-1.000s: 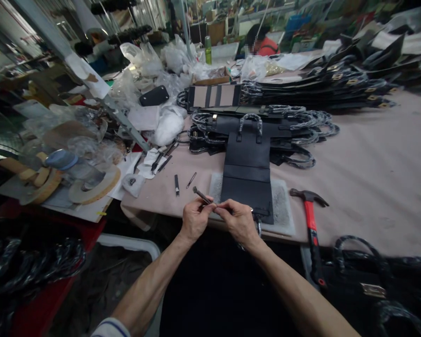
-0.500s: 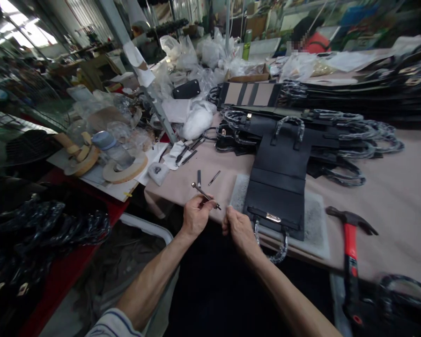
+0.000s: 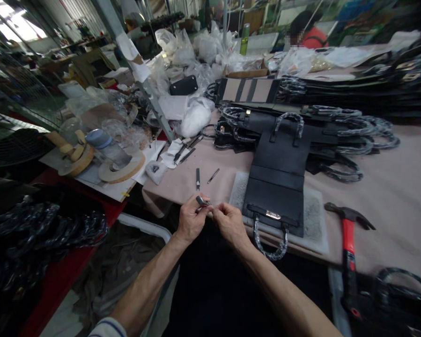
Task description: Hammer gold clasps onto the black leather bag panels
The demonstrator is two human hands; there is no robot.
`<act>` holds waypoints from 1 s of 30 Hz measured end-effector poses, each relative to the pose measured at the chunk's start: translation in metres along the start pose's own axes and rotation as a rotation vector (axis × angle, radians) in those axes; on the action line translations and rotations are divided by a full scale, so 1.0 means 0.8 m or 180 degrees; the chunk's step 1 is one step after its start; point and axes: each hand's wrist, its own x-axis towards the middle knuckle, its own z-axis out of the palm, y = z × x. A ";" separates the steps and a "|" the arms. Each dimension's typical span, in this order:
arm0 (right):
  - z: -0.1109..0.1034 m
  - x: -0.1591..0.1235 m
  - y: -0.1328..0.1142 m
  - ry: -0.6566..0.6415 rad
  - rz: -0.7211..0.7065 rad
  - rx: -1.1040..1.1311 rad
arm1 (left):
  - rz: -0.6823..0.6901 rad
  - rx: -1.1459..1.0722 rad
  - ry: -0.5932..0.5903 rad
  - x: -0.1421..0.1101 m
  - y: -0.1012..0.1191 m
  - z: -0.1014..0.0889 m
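Above the table's front edge, my left hand (image 3: pixel 192 219) is closed round a slim metal rod tool (image 3: pixel 202 201) with a thicker end pointing up and away. My right hand (image 3: pixel 228 222) meets it at the tool's near end, thumb and fingers pinched together. Whatever the right fingertips hold is too small to make out. To the right, an unfolded black bag (image 3: pixel 278 192) lies on a pale slab (image 3: pixel 317 220), its metal clasp (image 3: pixel 273 215) facing up and a wrapped handle (image 3: pixel 271 255) hanging over the edge.
A claw hammer (image 3: pixel 349 234) with a red and black handle lies at the right. Beyond my hands are a flat dark tool (image 3: pixel 197 179) and a thin metal rod (image 3: pixel 213 175). Bag pieces (image 3: pixel 358 135) are piled behind; tape rolls (image 3: pixel 121 166) sit left. Another person (image 3: pixel 313 35) is far back.
My right hand has moved left to meet my left hand. The rod tool has turned, its thicker end now tilted more toward me. The bag and hammer stay in place.
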 end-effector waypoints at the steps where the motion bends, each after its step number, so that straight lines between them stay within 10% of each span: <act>1: 0.001 -0.003 0.002 0.0007 -0.0058 -0.0087 | -0.0118 0.0025 0.0033 0.000 0.000 0.000; 10: -0.032 -0.058 0.010 -0.0684 -0.0636 -0.1186 | -0.0813 0.0703 -0.0478 0.034 -0.014 0.005; 21: -0.193 -0.091 0.070 0.1096 -0.0486 -0.2076 | -0.0562 0.3118 -0.1997 0.096 -0.020 0.083; 30: -0.252 -0.047 0.105 0.0722 -0.0413 -0.2967 | 0.1137 0.2188 -0.2143 0.064 0.030 0.144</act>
